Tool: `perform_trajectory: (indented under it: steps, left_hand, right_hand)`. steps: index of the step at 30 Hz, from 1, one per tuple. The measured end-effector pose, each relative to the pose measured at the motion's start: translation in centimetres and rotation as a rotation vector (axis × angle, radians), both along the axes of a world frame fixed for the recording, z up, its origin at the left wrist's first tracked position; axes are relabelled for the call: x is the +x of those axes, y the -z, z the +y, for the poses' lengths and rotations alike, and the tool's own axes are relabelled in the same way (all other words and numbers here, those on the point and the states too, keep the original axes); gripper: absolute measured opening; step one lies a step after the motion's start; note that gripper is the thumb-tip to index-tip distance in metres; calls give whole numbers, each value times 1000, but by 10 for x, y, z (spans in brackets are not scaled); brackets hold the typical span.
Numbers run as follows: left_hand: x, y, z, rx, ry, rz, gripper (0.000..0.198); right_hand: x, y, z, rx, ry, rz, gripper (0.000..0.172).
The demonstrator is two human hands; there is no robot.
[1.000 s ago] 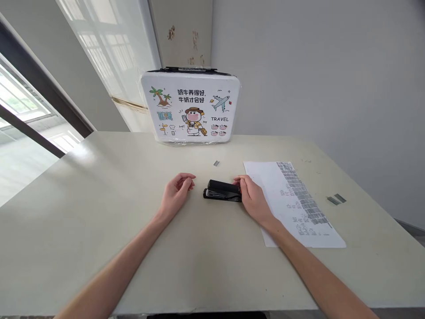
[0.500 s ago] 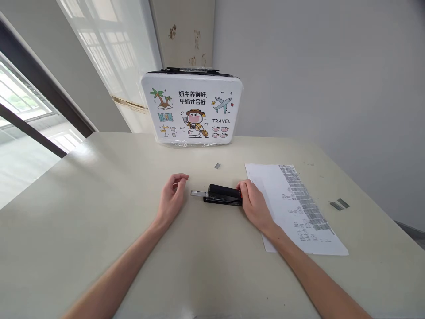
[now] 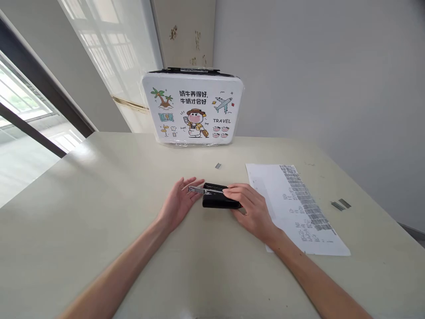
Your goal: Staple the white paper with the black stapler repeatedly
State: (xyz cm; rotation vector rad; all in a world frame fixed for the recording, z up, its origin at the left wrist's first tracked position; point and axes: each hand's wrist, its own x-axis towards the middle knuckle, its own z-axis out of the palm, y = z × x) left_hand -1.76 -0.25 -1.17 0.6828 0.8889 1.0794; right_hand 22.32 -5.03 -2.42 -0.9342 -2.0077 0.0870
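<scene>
A black stapler (image 3: 219,201) is gripped at its right end by my right hand (image 3: 250,206), fingers over the top and thumb beneath. From the stapler's left end a silver metal staple tray sticks out. My left hand (image 3: 181,199) lies just left of the stapler with its palm turned up and fingers spread. Its fingertips are close to the metal tray; whether they touch it I cannot tell. Beyond the stapler lies a short strip of staples (image 3: 218,165).
Right of my right hand lies a printed paper sheet (image 3: 275,186) with a band of staples along it. More staple strips (image 3: 338,206) lie farther right. A white cartoon-printed case (image 3: 199,108) stands at the back of the table (image 3: 99,190), before the wall.
My right hand has rolled the stapler over, and its fingers now lie over the top. My left hand has turned palm up, spread its fingers and moved right, nearer the stapler.
</scene>
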Motion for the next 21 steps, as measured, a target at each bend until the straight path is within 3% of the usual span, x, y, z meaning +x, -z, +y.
perform_trajectory:
  steps: [5, 10, 14, 18, 21]
  left_hand:
    - [1, -1, -3, -101, 137, -92, 40]
    - [-1, 1, -2, -96, 131, -107, 35]
    - [1, 0, -1, -79, 133, -43, 33]
    - [2, 3, 0, -3, -17, 11, 21]
    - [2, 3, -5, 130, -119, 215, 23]
  right_hand:
    - [-12, -8, -10, 150, 43, -121, 38]
    - [-16, -10, -13, 203, 71, -146, 32]
    - [-13, -9, -12, 190, 90, -127, 38]
    - [-12, -5, -10, 176, 107, 22, 47]
    - [-11, -1, -8, 130, 135, 143, 50]
